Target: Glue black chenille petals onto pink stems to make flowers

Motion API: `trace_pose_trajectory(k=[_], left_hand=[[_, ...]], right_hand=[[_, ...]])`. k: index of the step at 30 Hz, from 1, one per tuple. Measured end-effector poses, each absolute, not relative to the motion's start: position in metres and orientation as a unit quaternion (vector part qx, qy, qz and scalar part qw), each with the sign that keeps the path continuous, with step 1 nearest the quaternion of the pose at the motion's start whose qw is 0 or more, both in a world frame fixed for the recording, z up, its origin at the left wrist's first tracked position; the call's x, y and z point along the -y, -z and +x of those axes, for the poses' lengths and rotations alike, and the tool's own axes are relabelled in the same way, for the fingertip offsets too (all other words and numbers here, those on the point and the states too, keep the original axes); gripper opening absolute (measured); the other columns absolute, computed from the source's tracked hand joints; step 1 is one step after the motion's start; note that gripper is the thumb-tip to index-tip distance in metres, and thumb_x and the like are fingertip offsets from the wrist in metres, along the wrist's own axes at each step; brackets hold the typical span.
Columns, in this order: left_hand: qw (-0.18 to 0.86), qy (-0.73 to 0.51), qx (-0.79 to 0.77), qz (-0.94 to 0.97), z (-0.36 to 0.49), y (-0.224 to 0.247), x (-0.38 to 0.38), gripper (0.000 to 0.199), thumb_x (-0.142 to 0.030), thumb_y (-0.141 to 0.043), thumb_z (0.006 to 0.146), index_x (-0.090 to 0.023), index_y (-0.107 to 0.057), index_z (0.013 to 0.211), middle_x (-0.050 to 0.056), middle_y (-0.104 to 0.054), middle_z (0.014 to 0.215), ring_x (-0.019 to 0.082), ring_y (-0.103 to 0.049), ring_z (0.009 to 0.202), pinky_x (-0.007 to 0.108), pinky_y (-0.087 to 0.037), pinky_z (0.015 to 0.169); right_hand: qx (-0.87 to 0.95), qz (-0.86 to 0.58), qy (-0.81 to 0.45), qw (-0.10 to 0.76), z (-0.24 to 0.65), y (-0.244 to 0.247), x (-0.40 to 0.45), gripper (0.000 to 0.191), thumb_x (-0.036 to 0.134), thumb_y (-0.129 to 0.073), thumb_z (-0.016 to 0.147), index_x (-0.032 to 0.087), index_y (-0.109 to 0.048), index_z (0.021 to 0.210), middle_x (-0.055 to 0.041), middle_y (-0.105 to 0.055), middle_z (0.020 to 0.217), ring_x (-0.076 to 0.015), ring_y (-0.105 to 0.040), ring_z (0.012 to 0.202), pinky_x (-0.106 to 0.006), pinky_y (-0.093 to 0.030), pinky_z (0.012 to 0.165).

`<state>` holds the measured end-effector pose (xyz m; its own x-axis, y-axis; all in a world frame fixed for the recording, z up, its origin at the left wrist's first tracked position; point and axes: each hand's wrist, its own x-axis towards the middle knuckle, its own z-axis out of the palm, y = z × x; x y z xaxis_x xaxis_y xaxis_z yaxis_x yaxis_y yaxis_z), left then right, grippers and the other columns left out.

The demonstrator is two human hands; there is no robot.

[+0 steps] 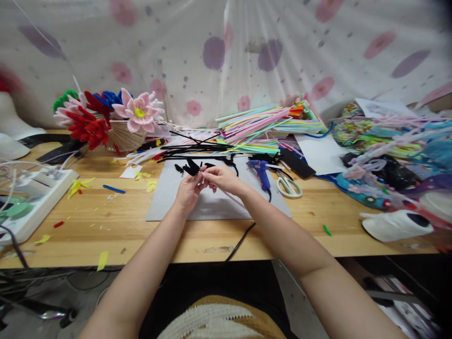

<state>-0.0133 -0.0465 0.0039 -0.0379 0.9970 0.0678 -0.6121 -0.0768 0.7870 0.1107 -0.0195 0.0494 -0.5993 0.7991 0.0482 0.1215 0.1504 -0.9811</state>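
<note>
Evidently the black fuzzy piece (pixel 192 167): held up over the far half of the gray mat (pixel 165 202), straight ahead at twelve o'clock from the seat; its dark lobes point away from the worker.
Left hand (pixel 189 188): fingers curled in, nipped together on the black fuzzy piece from seven o'clock, no gap that I can make out.
Right hand (pixel 223 178): thumb and forefinger closed to a fine pinch at the piece's base, coming from three o'clock; a pale strand (pixel 231 195) trails below, and I cannot tell whether these fingers grip it too.
Step in hand: close fingertip work, I'd judge, shaping or joining at that base.
Next move: seems to call for a steady left hold while the right makes small, exact adjustments.
Glue gun (pixel 260 173): on the mat at three o'clock from the hands, apart from them.
Scissors (pixel 289 187): just beyond the glue gun, also at three.
Black stems (pixel 192 148): crossed in a loose heap, twelve o'clock.
Pastel stems (pixel 254 123): a thick bundle between one and two.
Fuzzy flowers (pixel 139 113): clustered toward ten.
Power strip (pixel 38 202): out by nine, on the wooden table (pixel 134 240).
</note>
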Motion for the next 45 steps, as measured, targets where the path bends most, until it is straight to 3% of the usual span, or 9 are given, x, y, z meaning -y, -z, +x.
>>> trace_pose_trajectory(k=[6,12,17,21,26,33,37,41,45], left_hand=[[0.602,-0.665,-0.310,0.316,-0.016,0.002,0.044,0.025,-0.034,-0.072,0.062,-0.015,-0.070,0.079,0.002,-0.062,0.066,0.011,-0.056,0.062,0.023,-0.045,0.055],[0.584,-0.683,-0.330,0.289,-0.013,0.003,0.045,0.019,-0.031,-0.072,0.062,-0.015,-0.069,0.072,0.001,-0.062,0.066,0.010,-0.056,0.062,0.022,-0.042,0.056],[0.582,-0.692,-0.341,0.257,-0.012,0.003,0.046,0.015,-0.029,-0.072,0.063,-0.016,-0.067,0.068,0.000,-0.063,0.068,0.008,-0.054,0.060,0.021,-0.039,0.056],[0.590,-0.687,-0.341,0.252,-0.015,0.005,0.045,0.015,-0.030,-0.071,0.064,-0.016,-0.067,0.067,0.000,-0.062,0.065,0.008,-0.053,0.058,0.022,-0.039,0.056],[0.590,-0.687,-0.326,0.270,-0.019,0.006,0.045,0.017,-0.031,-0.071,0.064,-0.015,-0.068,0.070,0.000,-0.060,0.060,0.007,-0.052,0.055,0.022,-0.039,0.055],[0.638,-0.658,-0.300,0.263,-0.022,0.006,0.046,0.027,-0.033,-0.072,0.062,-0.016,-0.067,0.083,0.001,-0.063,0.067,0.009,-0.055,0.061,0.024,-0.043,0.062],[0.644,-0.647,-0.307,0.271,-0.024,0.005,0.046,0.025,-0.030,-0.073,0.061,-0.016,-0.063,0.080,0.000,-0.061,0.068,0.010,-0.057,0.065,0.024,-0.044,0.065],[0.573,-0.689,-0.382,0.225,-0.025,0.009,0.044,0.022,-0.035,-0.067,0.067,-0.016,-0.056,0.066,-0.002,-0.056,0.061,0.008,-0.055,0.058,0.022,-0.043,0.061],[0.462,-0.694,-0.486,0.261,-0.021,0.011,0.043,0.039,-0.047,-0.057,0.073,-0.015,-0.049,0.051,-0.002,-0.048,0.047,0.007,-0.047,0.043,0.022,-0.038,0.048]], right_hand=[[0.716,-0.356,-0.515,0.309,0.109,-0.040,0.024,0.018,0.030,-0.054,0.075,0.013,-0.058,0.068,0.0009,-0.058,0.060,-0.0058,-0.050,0.047,-0.018,-0.045,0.046],[0.791,-0.401,-0.344,0.308,0.106,-0.034,0.026,0.021,0.025,-0.049,0.078,0.015,-0.061,0.065,0.0011,-0.060,0.059,-0.0076,-0.054,0.052,-0.019,-0.039,0.052],[0.794,-0.417,-0.320,0.307,0.101,-0.034,0.027,0.018,0.023,-0.051,0.077,0.017,-0.062,0.065,0.0012,-0.060,0.060,-0.0086,-0.053,0.055,-0.020,-0.038,0.053],[0.773,-0.416,-0.369,0.307,0.099,-0.033,0.028,0.017,0.023,-0.052,0.076,0.016,-0.059,0.061,0.0012,-0.057,0.057,-0.0078,-0.051,0.052,-0.020,-0.039,0.052],[0.676,-0.356,-0.544,0.345,0.096,-0.026,0.026,0.016,0.030,-0.052,0.075,0.015,-0.057,0.071,0.0015,-0.054,0.060,-0.0071,-0.049,0.051,-0.019,-0.043,0.047],[0.598,-0.325,-0.624,0.384,0.092,-0.022,0.026,0.020,0.034,-0.060,0.068,0.016,-0.054,0.066,0.0049,-0.047,0.053,-0.0052,-0.046,0.049,-0.017,-0.043,0.045],[0.528,-0.335,-0.677,0.387,0.095,-0.023,0.027,0.019,0.032,-0.062,0.068,0.015,-0.053,0.066,0.0056,-0.047,0.053,-0.0045,-0.045,0.046,-0.017,-0.042,0.044],[0.463,-0.358,-0.724,0.364,0.102,-0.024,0.021,0.013,0.027,-0.057,0.074,0.015,-0.055,0.069,0.0062,-0.044,0.050,-0.0037,-0.039,0.043,-0.017,-0.040,0.043],[0.421,-0.361,-0.762,0.333,0.105,-0.022,0.016,0.013,0.023,-0.051,0.079,0.014,-0.054,0.069,0.0063,-0.042,0.048,-0.0037,-0.036,0.041,-0.015,-0.036,0.041]])
